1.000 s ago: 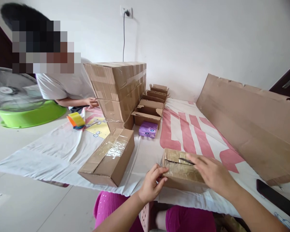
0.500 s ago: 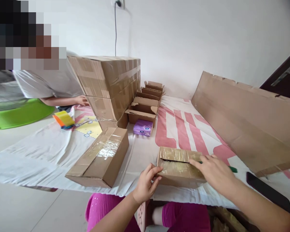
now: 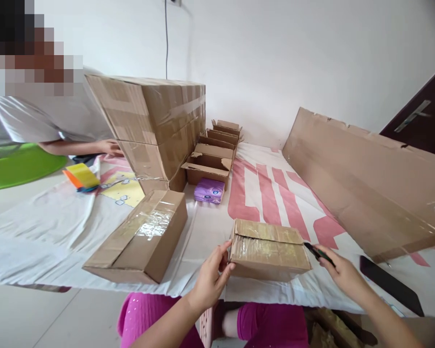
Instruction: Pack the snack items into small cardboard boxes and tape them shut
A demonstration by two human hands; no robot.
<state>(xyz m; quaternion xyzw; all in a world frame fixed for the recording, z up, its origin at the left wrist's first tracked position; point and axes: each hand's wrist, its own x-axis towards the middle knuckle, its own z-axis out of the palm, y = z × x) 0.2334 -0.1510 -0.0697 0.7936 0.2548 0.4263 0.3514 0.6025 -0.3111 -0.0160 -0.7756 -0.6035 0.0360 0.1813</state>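
A small taped cardboard box (image 3: 271, 252) lies near the table's front edge, with a slit running along its top seam. My left hand (image 3: 210, 278) grips the box's left end, thumb at the front and fingers behind the corner. In my right hand (image 3: 342, 274) is a dark green and black utility knife (image 3: 320, 253), its tip by the box's right end. Left of this box sits a longer carton (image 3: 137, 239) with shiny tape on top. A purple square pack (image 3: 209, 191) lies behind the two.
Large stacked cartons (image 3: 174, 121) rise at the back left, beside a row of open boxes (image 3: 206, 169). A big cardboard sheet (image 3: 358, 183) stands along the right. A dark phone-like slab (image 3: 391, 285) lies front right. Another person's hand (image 3: 110, 147) rests behind the cartons, near coloured items (image 3: 82, 176).
My right hand has moved off the box top to its right end, bringing the utility knife into clearer view. My left hand still holds the left end. The whole view has shifted slightly.
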